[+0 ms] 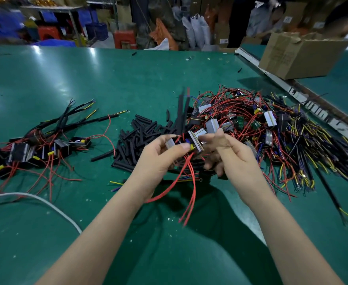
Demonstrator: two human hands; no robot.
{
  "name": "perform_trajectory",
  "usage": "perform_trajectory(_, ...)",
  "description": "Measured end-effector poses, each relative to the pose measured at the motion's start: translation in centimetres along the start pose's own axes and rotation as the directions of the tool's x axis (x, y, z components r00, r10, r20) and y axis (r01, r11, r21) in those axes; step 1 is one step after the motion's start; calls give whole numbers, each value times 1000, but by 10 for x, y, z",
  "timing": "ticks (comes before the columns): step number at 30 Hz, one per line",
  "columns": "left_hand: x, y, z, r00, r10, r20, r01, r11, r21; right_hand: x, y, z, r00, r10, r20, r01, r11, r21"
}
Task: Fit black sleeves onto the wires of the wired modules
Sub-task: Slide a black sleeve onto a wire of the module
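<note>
here, left hand [160, 155] fingers pinch a silver-faced wired module [195, 140], red leads dangling; right hand [228, 153] fingers touch its edge, loosely curled.

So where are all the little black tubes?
The pile of black sleeves lies mid-table in the head view, just beyond the left hand, between the finished modules and the wire tangle.

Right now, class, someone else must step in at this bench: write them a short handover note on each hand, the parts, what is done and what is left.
Left hand: holds a wired module above the green table, its red wires hanging down.
Right hand: fingers at the same module; its grip is unclear.
Loose black sleeves: heaped centre.
Done: sleeved modules piled on the left.
Left: the tangled pile of unsleeved modules on the right, plus the one in hand.
</note>
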State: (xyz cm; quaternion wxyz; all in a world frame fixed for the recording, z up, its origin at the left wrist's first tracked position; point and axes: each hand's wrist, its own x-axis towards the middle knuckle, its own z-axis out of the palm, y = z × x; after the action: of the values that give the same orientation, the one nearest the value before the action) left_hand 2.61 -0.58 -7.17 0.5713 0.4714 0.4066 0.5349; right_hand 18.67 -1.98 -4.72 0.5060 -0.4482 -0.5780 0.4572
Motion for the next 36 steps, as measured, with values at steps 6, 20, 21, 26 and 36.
perform_trajectory(6, -8, -2, 3, 954, -55, 296, -11, 976, 219, -2, -1, 2, 998, -64, -11, 64, 998, 12)
perform_trajectory(20, -6, 2, 5, 992, -41, 123, 47, 998, -44, 1, 6, -2, 993, 73, 92, -75, 997, 9)
perform_trajectory(21, -6, 2, 5, 992, -37, 124, 46, 997, -68, 1, 7, -3, 990, 72, 121, -69, 997, -29)
perform_trajectory(26, -5, 1, 3, 978, -46, 202, 67, 992, -103, 0, 7, 0, 984, 72, 164, -74, 997, 3)
perform_trajectory(36, -2, 0, -6, 984, -40, 174, 67, 986, -151, 1, 7, 1, 998, 52, 48, -52, 999, 7)
